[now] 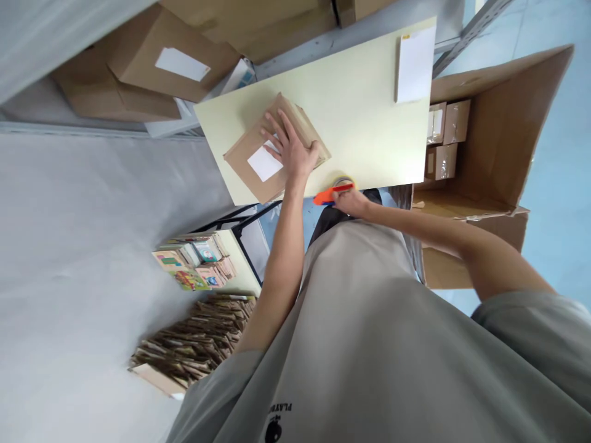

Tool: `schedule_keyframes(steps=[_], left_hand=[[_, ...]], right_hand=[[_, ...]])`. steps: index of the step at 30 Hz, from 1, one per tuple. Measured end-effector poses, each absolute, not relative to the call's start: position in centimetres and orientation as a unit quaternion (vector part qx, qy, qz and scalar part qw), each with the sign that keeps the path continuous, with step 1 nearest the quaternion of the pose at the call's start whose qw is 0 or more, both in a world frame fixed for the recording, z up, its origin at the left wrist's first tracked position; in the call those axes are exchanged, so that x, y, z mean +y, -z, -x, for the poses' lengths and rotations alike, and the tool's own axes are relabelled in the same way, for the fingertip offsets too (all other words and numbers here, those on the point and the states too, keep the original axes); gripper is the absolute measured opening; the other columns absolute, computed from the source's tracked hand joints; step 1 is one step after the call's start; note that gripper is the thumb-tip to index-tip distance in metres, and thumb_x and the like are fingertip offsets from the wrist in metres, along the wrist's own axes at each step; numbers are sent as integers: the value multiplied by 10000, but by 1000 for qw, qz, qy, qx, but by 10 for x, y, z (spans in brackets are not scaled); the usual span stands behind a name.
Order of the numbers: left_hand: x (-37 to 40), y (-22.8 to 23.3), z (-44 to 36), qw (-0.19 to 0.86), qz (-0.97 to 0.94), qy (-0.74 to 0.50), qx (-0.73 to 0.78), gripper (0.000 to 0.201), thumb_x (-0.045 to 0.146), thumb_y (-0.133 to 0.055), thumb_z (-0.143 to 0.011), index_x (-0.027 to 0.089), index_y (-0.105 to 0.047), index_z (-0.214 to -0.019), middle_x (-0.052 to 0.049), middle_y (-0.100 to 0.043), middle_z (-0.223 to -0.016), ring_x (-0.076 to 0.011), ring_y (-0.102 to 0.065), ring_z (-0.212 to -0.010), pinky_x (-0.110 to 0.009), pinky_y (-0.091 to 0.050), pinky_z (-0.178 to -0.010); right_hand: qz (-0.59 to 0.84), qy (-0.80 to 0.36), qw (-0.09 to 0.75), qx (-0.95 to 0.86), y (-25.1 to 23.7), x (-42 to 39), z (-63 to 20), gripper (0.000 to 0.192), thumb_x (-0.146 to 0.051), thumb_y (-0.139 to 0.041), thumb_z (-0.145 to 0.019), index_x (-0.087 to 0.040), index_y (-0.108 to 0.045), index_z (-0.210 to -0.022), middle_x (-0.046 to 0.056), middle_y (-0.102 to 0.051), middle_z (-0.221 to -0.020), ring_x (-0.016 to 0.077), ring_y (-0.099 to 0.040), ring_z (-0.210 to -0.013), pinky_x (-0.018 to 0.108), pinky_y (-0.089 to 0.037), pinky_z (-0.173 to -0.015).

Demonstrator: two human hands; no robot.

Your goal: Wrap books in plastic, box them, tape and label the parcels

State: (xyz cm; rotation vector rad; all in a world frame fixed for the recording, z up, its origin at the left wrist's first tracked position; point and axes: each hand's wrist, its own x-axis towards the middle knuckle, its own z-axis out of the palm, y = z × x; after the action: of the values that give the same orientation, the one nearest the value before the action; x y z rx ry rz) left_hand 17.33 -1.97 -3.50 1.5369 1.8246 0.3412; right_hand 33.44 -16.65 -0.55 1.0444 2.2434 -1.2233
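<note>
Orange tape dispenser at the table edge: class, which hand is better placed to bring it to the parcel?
Probably the right hand: it grips the orange tape dispenser, while the left hand presses the brown cardboard parcel.

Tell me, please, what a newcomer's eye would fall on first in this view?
Most striking is the flat brown cardboard parcel with a white label in the middle of the pale yellow table, pressed down by the left hand. At the table's near edge the right hand grips an orange tape dispenser. To the right stands a large open cardboard carton holding small boxes.
</note>
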Motion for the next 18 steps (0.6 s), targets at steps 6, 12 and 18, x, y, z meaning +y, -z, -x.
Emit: schedule_keyframes(steps=[6,12,18], left_hand=[[-16,34,-181,339,-587,-104,728,1373,369,-996,-857,272,-236,-1997,14,-1,-2090,-434,452,-1832,-676,275,-1522],[-21,20,-175,361,-615,-84,696,1359,345,-964,-872,305,-210,-2002,20,-43,-2089,-419,426,-1847,-692,275,-1519],[-28,13,-150,342,-658,-50,669,1377,316,-987,-838,283,-233,-1989,-59,-77,-2095,-452,296,-1899,-687,211,-1545]], right_hand=[[-510,356,218,752,19,-174,-427,693,-388,-353,-1254,89,-448,-1747,418,-800,-1386,463,-805,-1306,514,-530,-1095],[-528,327,176,764,29,-108,-409,641,-326,-249,-1280,94,-405,-1739,381,-789,-1431,452,-781,-1353,541,-504,-1188],[-477,346,141,795,51,-102,-378,663,-307,-306,-1218,69,-489,-1732,349,-812,-1447,466,-794,-1399,609,-524,-1245]])
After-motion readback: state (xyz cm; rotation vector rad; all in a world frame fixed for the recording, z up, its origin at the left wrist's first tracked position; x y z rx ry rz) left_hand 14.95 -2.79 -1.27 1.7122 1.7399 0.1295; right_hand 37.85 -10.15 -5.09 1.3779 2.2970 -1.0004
